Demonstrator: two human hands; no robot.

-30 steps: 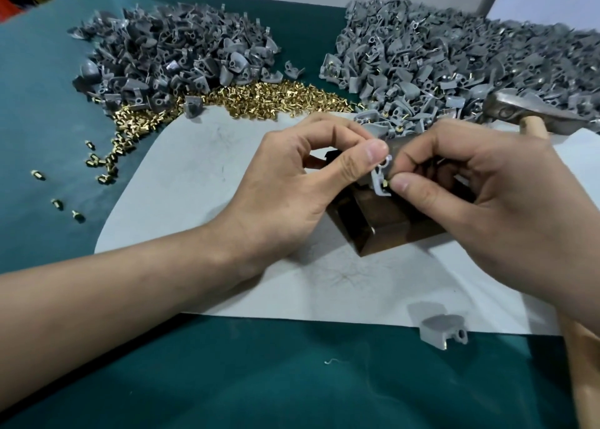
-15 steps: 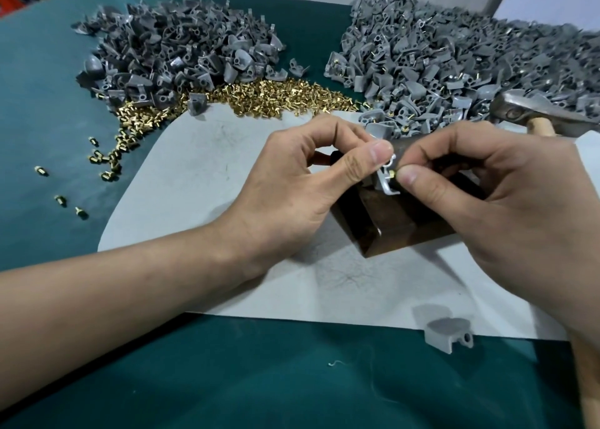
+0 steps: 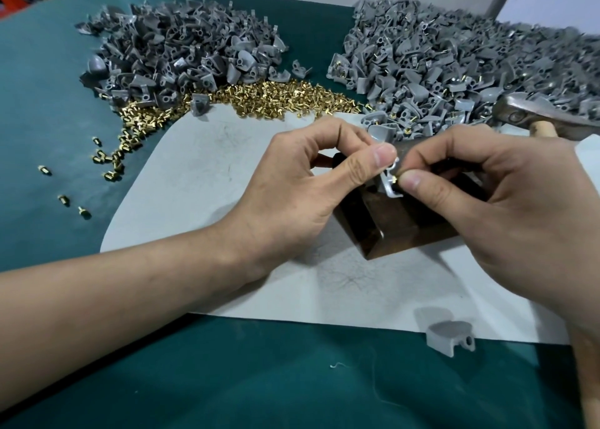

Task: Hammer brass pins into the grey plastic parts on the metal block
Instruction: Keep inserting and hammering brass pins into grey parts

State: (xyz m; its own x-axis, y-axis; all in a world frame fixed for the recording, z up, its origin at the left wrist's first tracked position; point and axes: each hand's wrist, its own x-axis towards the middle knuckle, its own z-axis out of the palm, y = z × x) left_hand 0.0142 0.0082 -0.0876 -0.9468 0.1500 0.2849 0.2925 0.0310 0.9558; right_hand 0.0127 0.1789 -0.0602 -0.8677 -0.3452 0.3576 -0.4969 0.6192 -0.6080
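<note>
Pinching a grey plastic part [image 3: 390, 186] in the left hand [image 3: 302, 181] and a brass pin [image 3: 395, 178] in the right hand [image 3: 506, 201], over the metal block [image 3: 402, 230] on the table [image 3: 227, 380].

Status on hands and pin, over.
Left hand pinches small grey plastic part over dark metal block. Right hand pinches brass pin at it. Nothing blocking.

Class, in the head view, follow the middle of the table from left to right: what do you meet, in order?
Loose brass pins → left hand → grey part pinched over the metal block → right hand.
</note>
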